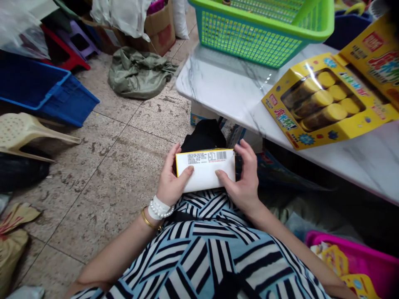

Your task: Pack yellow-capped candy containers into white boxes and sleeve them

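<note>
A white cardboard box [205,172] with yellow edges, a barcode and small print is held over my lap. My left hand [175,176] grips its left end, the thumb lying on the white face. On the other end, my right hand [241,176] closes around the side with its thumb also on the white face. The fingers behind the box are partly hidden. To the right, on the table, a yellow display box [311,128] shows several yellow-capped jars through its window, its printed lid raised.
A green plastic basket [249,43] stands on the marble-patterned table [224,83]. Below at right is a pink bin [364,261] with yellow packaging. On the floor at left are a blue crate [62,91], a cream stool [25,131] and a grey-green sack [137,72].
</note>
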Motion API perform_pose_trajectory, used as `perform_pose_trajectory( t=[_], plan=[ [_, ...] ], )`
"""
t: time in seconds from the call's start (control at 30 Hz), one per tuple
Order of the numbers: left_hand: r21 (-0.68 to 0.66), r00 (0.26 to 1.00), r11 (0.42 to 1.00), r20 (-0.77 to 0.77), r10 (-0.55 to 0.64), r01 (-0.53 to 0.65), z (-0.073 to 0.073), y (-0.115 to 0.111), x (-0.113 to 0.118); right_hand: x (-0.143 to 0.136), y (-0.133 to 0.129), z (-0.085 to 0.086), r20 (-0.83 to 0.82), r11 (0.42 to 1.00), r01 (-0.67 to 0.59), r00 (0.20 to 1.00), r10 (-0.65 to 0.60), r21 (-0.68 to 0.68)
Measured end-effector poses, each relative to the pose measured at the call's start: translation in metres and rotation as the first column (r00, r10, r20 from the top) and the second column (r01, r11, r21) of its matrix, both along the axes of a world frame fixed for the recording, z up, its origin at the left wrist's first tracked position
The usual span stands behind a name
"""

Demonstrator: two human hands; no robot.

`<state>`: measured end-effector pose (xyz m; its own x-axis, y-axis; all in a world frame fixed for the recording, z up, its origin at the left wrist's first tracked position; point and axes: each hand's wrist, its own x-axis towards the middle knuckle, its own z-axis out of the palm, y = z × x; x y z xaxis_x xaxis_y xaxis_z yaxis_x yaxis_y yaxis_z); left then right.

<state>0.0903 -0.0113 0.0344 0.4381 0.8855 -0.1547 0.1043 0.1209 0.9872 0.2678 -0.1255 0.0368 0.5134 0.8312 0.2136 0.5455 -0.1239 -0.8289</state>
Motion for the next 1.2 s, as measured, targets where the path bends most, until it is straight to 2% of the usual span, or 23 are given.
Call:
perform_pose_trajectory(
  t=[0.07, 0.13, 0.2, 0.37, 0.47, 0.73, 0.8, 0.87, 0.97, 1.07, 1.2],
  plan=[
    [-0.002, 1.000, 1.000, 0.012, 0.004, -0.004, -0.001, 0.003, 0.000, -0.001, -0.007, -0.002, 0.217, 0.988, -0.149, 0.966, 0.139, 0.032],
    [-0.013, 1.000, 1.000, 0.026, -0.004, 0.005, -0.002, 0.006, 0.000, 0.000, -0.012, -0.004, 0.318, 0.935, -0.354, 0.884, 0.342, -0.022],
    [-0.030, 0.999, 0.999, 0.036, -0.019, 0.020, -0.002, 0.008, 0.001, 0.002, -0.013, -0.006, 0.378, 0.886, -0.458, 0.810, 0.449, -0.069],
    [-0.043, 0.997, 0.999, 0.073, 0.020, -0.016, -0.003, 0.006, 0.004, 0.006, -0.006, -0.007, 0.566, 0.853, -0.521, 0.699, 0.438, -0.017],
    [-0.078, 0.993, 0.996, 0.102, 0.053, -0.045, -0.003, 0.005, 0.005, 0.006, -0.001, -0.007, 0.621, 0.823, -0.567, 0.657, 0.427, 0.033],
    [-0.163, 0.990, 0.986, 0.123, 0.066, -0.046, -0.003, 0.007, 0.010, 0.013, 0.008, -0.004, 0.579, 0.771, -0.636, 0.638, 0.508, 0.023],
    [-0.181, 0.989, 0.983, 0.132, 0.062, -0.037, -0.004, 0.009, 0.009, 0.010, 0.007, -0.004, 0.583, 0.792, -0.610, 0.653, 0.484, 0.025],
    [-0.197, 0.990, 0.980, 0.136, 0.037, -0.009, -0.004, 0.011, 0.006, 0.006, 0.003, -0.004, 0.591, 0.847, -0.531, 0.694, 0.411, 0.034],
    [-0.184, 0.992, 0.979, 0.111, -0.064, 0.083, -0.002, 0.016, 0.000, 0.000, -0.001, -0.001, 0.569, 0.895, -0.446, 0.735, 0.367, -0.002],
    [-0.156, 0.987, 0.976, 0.082, -0.140, 0.152, 0.000, 0.018, -0.003, -0.003, 0.000, 0.006, 0.570, 0.870, -0.477, 0.683, 0.457, -0.126],
    [-0.135, 0.992, 0.984, 0.077, -0.104, 0.114, 0.000, 0.016, 0.000, -0.007, 0.005, 0.017, 0.643, 0.848, -0.461, 0.572, 0.509, -0.262]
  ],
)
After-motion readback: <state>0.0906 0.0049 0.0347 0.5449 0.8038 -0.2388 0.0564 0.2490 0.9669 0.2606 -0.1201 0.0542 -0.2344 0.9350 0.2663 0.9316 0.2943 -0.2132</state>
